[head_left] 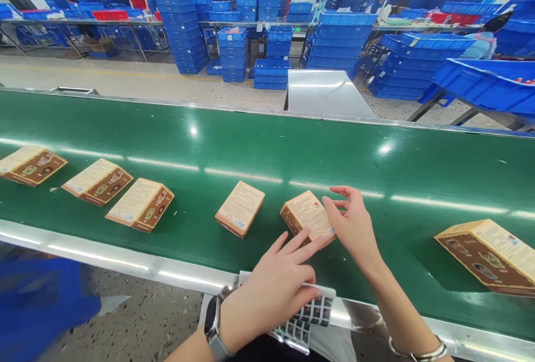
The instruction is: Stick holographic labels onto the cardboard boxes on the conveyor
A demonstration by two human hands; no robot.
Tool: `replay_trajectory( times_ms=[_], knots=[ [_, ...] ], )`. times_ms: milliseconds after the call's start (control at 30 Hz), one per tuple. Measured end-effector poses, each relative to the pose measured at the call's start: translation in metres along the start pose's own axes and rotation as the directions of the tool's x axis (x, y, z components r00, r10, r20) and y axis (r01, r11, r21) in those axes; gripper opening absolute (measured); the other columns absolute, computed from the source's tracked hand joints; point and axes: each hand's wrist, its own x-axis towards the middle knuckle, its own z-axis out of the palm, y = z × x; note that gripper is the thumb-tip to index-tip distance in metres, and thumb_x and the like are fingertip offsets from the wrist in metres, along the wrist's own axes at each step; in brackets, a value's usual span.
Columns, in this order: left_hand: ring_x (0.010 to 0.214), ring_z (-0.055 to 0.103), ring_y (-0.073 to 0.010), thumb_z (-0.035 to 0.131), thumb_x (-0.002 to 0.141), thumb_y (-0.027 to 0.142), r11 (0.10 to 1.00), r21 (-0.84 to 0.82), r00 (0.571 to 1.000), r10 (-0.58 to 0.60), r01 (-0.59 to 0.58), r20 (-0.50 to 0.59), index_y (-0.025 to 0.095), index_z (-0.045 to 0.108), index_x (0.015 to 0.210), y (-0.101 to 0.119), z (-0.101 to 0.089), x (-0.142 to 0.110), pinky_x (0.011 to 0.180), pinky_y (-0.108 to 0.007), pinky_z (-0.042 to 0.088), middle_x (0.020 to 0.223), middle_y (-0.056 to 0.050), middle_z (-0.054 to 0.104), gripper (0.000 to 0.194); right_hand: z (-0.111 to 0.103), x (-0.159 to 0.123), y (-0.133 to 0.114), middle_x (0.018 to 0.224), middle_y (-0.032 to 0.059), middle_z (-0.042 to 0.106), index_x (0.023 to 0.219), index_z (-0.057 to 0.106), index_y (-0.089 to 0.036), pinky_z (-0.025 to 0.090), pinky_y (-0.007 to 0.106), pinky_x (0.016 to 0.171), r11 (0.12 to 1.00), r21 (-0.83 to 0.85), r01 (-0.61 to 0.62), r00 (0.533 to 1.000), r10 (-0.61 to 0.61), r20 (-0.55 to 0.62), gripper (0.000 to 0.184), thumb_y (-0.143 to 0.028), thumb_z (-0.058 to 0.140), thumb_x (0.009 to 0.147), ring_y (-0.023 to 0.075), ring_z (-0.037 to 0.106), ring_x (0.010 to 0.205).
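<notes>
- The small box has a cream upper face with fine dark print and a little multicoloured patch; its left side is brown, and it lies flat, set askew.
- It sits between the two hands, on the near half of the green belt.
- The right hand is at the box's right end, thumb against the edge and fingers raised — a loose, parted grip, with nothing seen between thumb and fingers.
- The left hand spreads three fingers toward the box, two tips appearing to rest on its near edge.
- Its thumb and forefinger curl close together over a sheet of labels — whether they pinch it, I cannot tell.
- Just left of the box lies a similar carton; farther left come three brown-and-cream cartons, and another, larger in view, lies well to the right.
- Beyond the belt stand stacked blue crates.
</notes>
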Motion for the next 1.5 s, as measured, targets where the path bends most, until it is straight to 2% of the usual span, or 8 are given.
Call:
replay_trajectory(
  times_ms=[133, 200, 333, 567, 867, 1033, 1267, 1500],
  knots=[
    [0.134, 0.055, -0.0248, 0.067, 0.093, 0.033, 0.986, -0.165, 0.997, -0.034, 0.023, -0.064, 0.019, 0.070, 0.087, 0.002, -0.014, -0.004, 0.114, -0.037, 0.042, 0.140, -0.006, 0.064, 0.016, -0.032, -0.010, -0.010, 0.108, 0.0120, 0.072, 0.103, 0.067, -0.023, 0.056, 0.038, 0.071, 0.976, 0.042, 0.215, 0.975, -0.217, 0.045, 0.037, -0.056, 0.055, 0.089, 0.0284, 0.069, 0.095],
    [0.101, 0.071, -0.0185, 0.065, 0.095, 0.034, 0.965, -0.237, 0.990, -0.126, 0.110, -0.057, 0.020, 0.071, 0.088, 0.005, -0.026, -0.006, 0.089, -0.026, 0.052, 0.107, -0.003, 0.078, 0.017, -0.048, -0.025, -0.017, 0.107, 0.0069, 0.075, 0.103, 0.070, -0.026, 0.058, 0.035, 0.079, 0.937, 0.112, 0.330, 0.890, -0.349, 0.293, 0.029, -0.051, 0.065, 0.088, 0.0256, 0.070, 0.097],
    [0.061, 0.058, -0.0097, 0.060, 0.098, 0.033, 0.923, -0.283, 0.962, -0.272, 0.262, 0.006, 0.021, 0.073, 0.089, 0.010, -0.046, -0.006, 0.057, -0.020, 0.038, 0.070, 0.006, 0.069, 0.019, -0.060, -0.053, -0.022, 0.104, 0.0026, 0.077, 0.113, 0.070, -0.029, 0.060, 0.029, 0.082, 0.924, 0.224, 0.310, 0.701, -0.381, 0.602, 0.032, -0.035, 0.077, 0.082, 0.0213, 0.073, 0.090],
    [0.059, 0.051, -0.0078, 0.086, 0.073, 0.040, 0.914, -0.288, 0.957, -0.290, 0.287, 0.035, 0.019, 0.069, 0.088, 0.014, -0.048, -0.005, 0.054, -0.018, 0.030, 0.068, 0.008, 0.062, 0.031, -0.053, -0.066, -0.021, 0.068, -0.0009, 0.069, 0.107, 0.073, -0.025, 0.052, 0.021, 0.051, 0.959, 0.247, 0.141, 0.747, -0.267, 0.609, 0.024, -0.037, 0.067, 0.088, 0.0155, 0.065, 0.059],
    [0.048, 0.036, -0.0054, 0.068, 0.092, 0.030, 0.899, -0.287, 0.943, -0.297, 0.330, 0.153, 0.015, 0.066, 0.066, 0.008, -0.056, -0.010, 0.051, -0.019, 0.024, 0.051, 0.009, 0.044, 0.030, -0.050, -0.062, -0.020, 0.068, 0.0013, 0.069, 0.104, 0.075, -0.022, 0.052, 0.023, 0.054, 0.963, 0.268, 0.029, 0.705, -0.210, 0.677, 0.028, -0.042, 0.068, 0.085, 0.0160, 0.065, 0.060],
    [0.049, 0.030, -0.0061, 0.061, 0.095, 0.027, 0.916, -0.250, 0.942, -0.270, 0.315, 0.198, 0.015, 0.058, 0.059, 0.005, -0.061, -0.010, 0.050, -0.021, 0.021, 0.050, 0.009, 0.034, 0.038, -0.052, -0.066, -0.017, 0.080, 0.0033, 0.075, 0.101, 0.075, -0.024, 0.058, 0.024, 0.062, 0.960, 0.265, 0.092, 0.749, -0.242, 0.616, 0.021, -0.036, 0.067, 0.087, 0.0187, 0.071, 0.071],
    [0.064, 0.054, -0.0089, 0.061, 0.095, 0.027, 0.897, -0.255, 0.933, -0.349, 0.360, 0.091, 0.023, 0.071, 0.089, 0.013, -0.049, -0.012, 0.061, -0.019, 0.033, 0.074, 0.007, 0.067, 0.013, -0.049, -0.074, -0.014, 0.081, 0.0023, 0.075, 0.104, 0.072, -0.024, 0.060, 0.024, 0.064, 0.954, 0.265, 0.139, 0.804, -0.265, 0.531, 0.020, -0.033, 0.065, 0.088, 0.0184, 0.073, 0.072],
    [0.062, 0.053, -0.0094, 0.055, 0.099, 0.027, 0.931, -0.206, 0.953, -0.296, 0.303, 0.063, 0.023, 0.069, 0.085, 0.019, -0.046, -0.015, 0.060, -0.020, 0.034, 0.071, 0.007, 0.066, 0.020, -0.050, -0.071, -0.024, 0.071, 0.0010, 0.071, 0.079, 0.070, -0.022, 0.054, 0.021, 0.058, 0.966, 0.228, 0.125, 0.729, -0.245, 0.639, 0.024, -0.039, 0.060, 0.092, 0.0162, 0.068, 0.064]
  ],
)
